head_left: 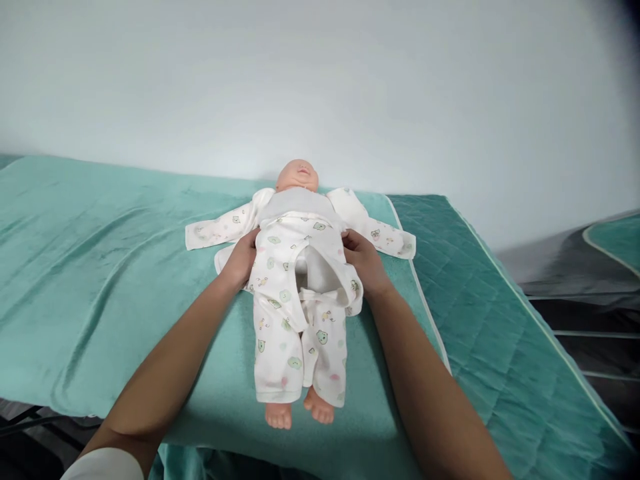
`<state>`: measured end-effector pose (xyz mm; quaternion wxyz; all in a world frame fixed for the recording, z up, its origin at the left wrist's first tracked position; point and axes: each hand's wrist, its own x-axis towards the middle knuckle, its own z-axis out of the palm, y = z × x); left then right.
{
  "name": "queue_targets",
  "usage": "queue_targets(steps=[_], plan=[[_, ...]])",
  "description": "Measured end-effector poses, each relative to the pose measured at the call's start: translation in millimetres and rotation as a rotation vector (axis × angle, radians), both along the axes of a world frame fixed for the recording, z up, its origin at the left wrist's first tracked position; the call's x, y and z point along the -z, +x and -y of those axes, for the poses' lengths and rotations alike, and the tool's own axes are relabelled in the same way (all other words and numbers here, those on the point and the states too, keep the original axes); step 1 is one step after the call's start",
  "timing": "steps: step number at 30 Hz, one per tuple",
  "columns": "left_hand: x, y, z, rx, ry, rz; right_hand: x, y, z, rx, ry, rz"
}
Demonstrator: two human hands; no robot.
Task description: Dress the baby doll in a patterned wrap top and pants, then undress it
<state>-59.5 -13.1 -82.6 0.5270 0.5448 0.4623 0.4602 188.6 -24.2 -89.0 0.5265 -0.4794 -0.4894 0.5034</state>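
Observation:
A baby doll [297,176] lies on its back, head toward the wall and bare feet [278,415] toward me. White printed baby clothes [283,267] cover its body and legs. The printed sleeves [225,225] stretch out to both sides, with no doll hands showing at the cuffs. Over the doll's middle, the cloth gapes in a wide opening. At the waist on the left, my left hand [243,257] is closed on the edge of the clothes. My right hand [367,261] pinches the opposite edge. The fingertips of both hands are partly hidden by cloth.
A light green blanket [125,287] with some creases lies under the doll. To the right is a darker quilted green cover [490,320]. A white wall [320,80] rises behind the bed. Metal bars [595,333] and another green-covered surface [620,240] stand at the far right.

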Motion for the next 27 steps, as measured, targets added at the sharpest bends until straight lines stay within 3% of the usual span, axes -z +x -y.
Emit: queue_targets(steps=[8, 12, 16, 20, 23, 27], plan=[[3.8, 1, -3, 0.012, 0.098, -0.051, 5, -6, -6, -0.008, 0.022, -0.076], [2.2, 0, -3, -0.074, 0.194, -0.23, 11, -3, -7, 0.023, 0.081, 0.056], [2.9, -5, -5, -0.335, 0.486, -0.373, 13, 1, -5, 0.206, 0.329, 0.362], [2.8, -9, -8, -0.279, 0.692, -0.465, 4, 2, 0, 0.246, 0.604, 0.643], [1.3, -9, -15, -0.268, 0.667, -0.483, -1, 0, 0, 0.229, 0.574, 0.688], [-1.8, -6, -27, -0.226, 0.577, -0.413, 2, 0, -15, 0.185, 0.407, 0.592]])
